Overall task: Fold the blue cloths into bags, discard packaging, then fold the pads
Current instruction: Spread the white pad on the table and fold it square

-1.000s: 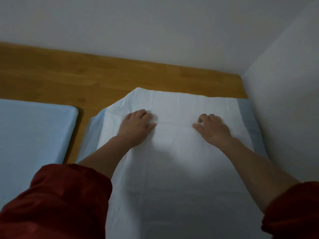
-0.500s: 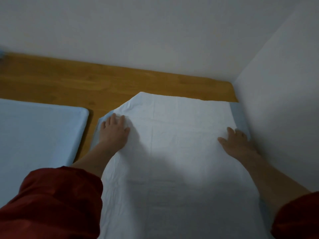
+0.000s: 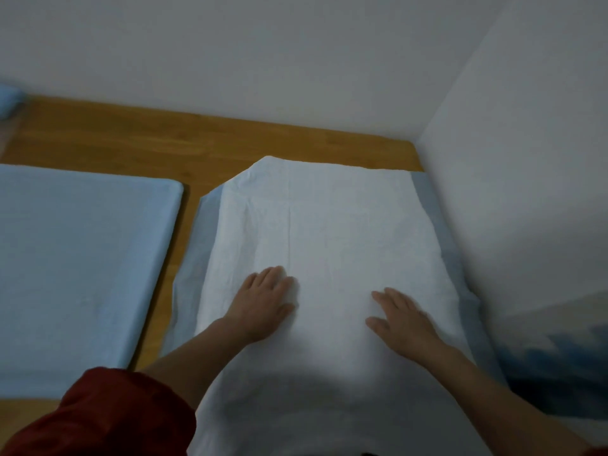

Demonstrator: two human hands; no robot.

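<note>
A white pad (image 3: 332,232) with a blue border lies spread on the wooden floor (image 3: 184,139) in the room's right corner. Its far left corner is folded in, showing blue backing. My left hand (image 3: 263,304) lies flat on the pad's near middle, fingers straight and pointing away. My right hand (image 3: 403,319) presses flat on the pad a little to the right, fingers spread. A second pad (image 3: 75,258), blue side up, lies flat to the left, apart from the white one.
White walls (image 3: 513,192) close off the far side and the right, tight against the white pad's right edge. A blue-and-white patterned item (image 3: 559,360) stands at the right wall. A small blue object (image 3: 8,98) shows at the far left edge.
Both hands have slid from the pad's outer side edges back toward me and inward, now flat on its near middle. The camera tilted down slightly.
</note>
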